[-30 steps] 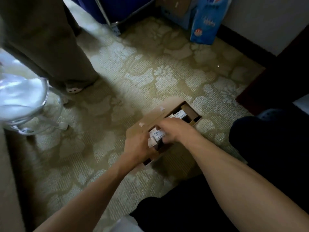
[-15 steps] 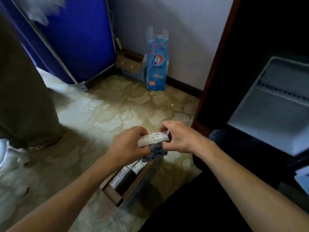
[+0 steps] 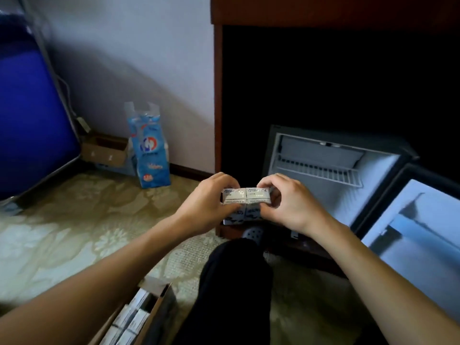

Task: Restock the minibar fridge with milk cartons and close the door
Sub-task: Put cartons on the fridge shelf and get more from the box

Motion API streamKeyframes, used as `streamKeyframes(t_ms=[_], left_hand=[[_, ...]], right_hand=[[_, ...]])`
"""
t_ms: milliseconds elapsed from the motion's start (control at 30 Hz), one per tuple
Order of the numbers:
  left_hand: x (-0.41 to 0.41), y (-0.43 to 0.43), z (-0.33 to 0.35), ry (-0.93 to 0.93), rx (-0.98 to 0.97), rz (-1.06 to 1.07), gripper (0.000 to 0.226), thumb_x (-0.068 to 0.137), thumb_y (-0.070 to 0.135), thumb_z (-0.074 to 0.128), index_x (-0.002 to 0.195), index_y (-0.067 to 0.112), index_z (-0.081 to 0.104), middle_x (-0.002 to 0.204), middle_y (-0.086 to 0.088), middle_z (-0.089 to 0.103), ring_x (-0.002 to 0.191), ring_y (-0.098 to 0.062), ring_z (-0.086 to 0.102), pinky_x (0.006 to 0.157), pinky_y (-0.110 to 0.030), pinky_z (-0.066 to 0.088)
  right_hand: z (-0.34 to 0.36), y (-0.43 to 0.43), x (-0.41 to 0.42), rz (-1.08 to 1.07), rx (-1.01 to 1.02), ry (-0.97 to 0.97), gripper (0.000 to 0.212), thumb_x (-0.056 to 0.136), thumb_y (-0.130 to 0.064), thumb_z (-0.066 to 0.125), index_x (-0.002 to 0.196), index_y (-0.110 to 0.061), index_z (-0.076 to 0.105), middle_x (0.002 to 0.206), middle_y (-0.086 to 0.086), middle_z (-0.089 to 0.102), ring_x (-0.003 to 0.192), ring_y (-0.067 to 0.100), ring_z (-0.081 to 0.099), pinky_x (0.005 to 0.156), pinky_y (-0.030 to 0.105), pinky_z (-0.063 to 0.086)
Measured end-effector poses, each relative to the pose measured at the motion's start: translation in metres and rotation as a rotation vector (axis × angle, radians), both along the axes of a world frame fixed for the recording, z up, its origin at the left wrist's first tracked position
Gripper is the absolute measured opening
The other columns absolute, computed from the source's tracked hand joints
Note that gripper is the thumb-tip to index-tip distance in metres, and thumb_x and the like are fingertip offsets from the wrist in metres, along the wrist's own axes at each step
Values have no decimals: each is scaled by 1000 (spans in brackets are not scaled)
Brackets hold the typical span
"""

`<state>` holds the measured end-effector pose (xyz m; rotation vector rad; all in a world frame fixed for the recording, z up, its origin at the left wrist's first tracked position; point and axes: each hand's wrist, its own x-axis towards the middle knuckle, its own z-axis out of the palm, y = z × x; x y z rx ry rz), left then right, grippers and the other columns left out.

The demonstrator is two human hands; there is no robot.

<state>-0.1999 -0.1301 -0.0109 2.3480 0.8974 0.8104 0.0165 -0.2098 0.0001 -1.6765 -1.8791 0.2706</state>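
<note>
Milk cartons (image 3: 246,195), two small white rectangular packs with dark print, are held side by side and touching, upright, in the air between both hands, just in front of the open fridge and above the person's knee. The left hand (image 3: 209,207) grips the left carton, fingers curled over its top edge and thumb on the near face; the right hand (image 3: 291,205) grips the right carton in the same way, fingertips pinching its upper corner. Behind the milk cartons stands the small black minibar fridge (image 3: 321,154) with a white interior, set low inside a dark reddish wooden cabinet (image 3: 218,95). A white wire shelf (image 3: 321,171) crosses its upper part. The fridge door (image 3: 418,235), white on the inside, stands wide open to the right. Below the hands are the dark trouser leg (image 3: 236,282) and a grey perforated shoe (image 3: 252,234). At the lower edge, left of the leg, an open brown cardboard box (image 3: 163,310) holds more white cartons (image 3: 134,319) packed in rows. The floor is a beige carpet with a pale floral pattern (image 3: 62,232). Against the white wall stand a blue-and-white plastic pack (image 3: 150,155) and, just beside it, a small open cardboard box (image 3: 104,151). A blue fabric cart with a metal frame (image 3: 29,120) fills the left edge.
</note>
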Motion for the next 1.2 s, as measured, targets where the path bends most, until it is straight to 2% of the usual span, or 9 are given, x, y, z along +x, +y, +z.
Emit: streamKeyframes(t_ms=[200, 433, 733, 833, 933, 1033, 1200], left_hand=[[86, 28, -12, -18, 52, -64, 29, 77, 28, 80, 101, 25, 64, 99, 13, 59, 89, -4, 60, 72, -37, 57], [177, 61, -44, 9, 124, -108, 33, 74, 19, 81, 102, 16, 64, 98, 6, 59, 82, -15, 62, 73, -36, 53], [259, 111, -88, -56, 102, -90, 32, 78, 17, 83, 105, 16, 65, 100, 6, 60, 82, -15, 61, 73, -38, 54], [274, 123, -93, -98, 149, -82, 30, 80, 20, 81, 105, 16, 65, 98, 9, 58, 82, -13, 60, 71, -36, 53], [284, 131, -93, -125, 186, -87, 31, 81, 15, 79, 108, 18, 64, 103, 10, 59, 89, -13, 60, 74, -36, 54], [292, 139, -97, -148, 149, -86, 34, 81, 15, 80, 111, 19, 65, 107, 11, 60, 94, -12, 61, 78, -38, 55], [299, 155, -100, -213, 110, -88, 38, 79, 16, 83, 113, 19, 67, 108, 11, 62, 93, -12, 64, 81, -40, 57]], right_hand=[[-18, 1, 62, -199, 50, 0, 38, 78, -25, 77, 113, -26, 62, 104, -19, 57, 92, 10, 60, 84, 37, 53], [-52, 23, 126, -312, 0, -87, 52, 84, -20, 72, 133, -17, 54, 125, -2, 57, 106, 18, 59, 89, 34, 50], [-93, 71, 191, -421, 64, -174, 42, 86, -16, 70, 126, -13, 58, 121, -1, 57, 100, 21, 61, 81, 33, 49], [-102, 83, 205, -449, 148, -147, 42, 84, -12, 73, 124, -12, 59, 119, -2, 58, 95, 20, 62, 76, 30, 49], [-109, 92, 214, -476, 208, -98, 42, 84, -13, 75, 123, -13, 60, 118, -2, 59, 93, 19, 63, 76, 35, 54], [-115, 99, 219, -491, 235, -61, 43, 83, -14, 76, 123, -13, 61, 118, -2, 60, 93, 18, 63, 77, 38, 54], [-117, 107, 226, -486, 288, -23, 40, 84, -15, 77, 121, -17, 62, 115, -6, 61, 90, 12, 63, 76, 33, 54]])
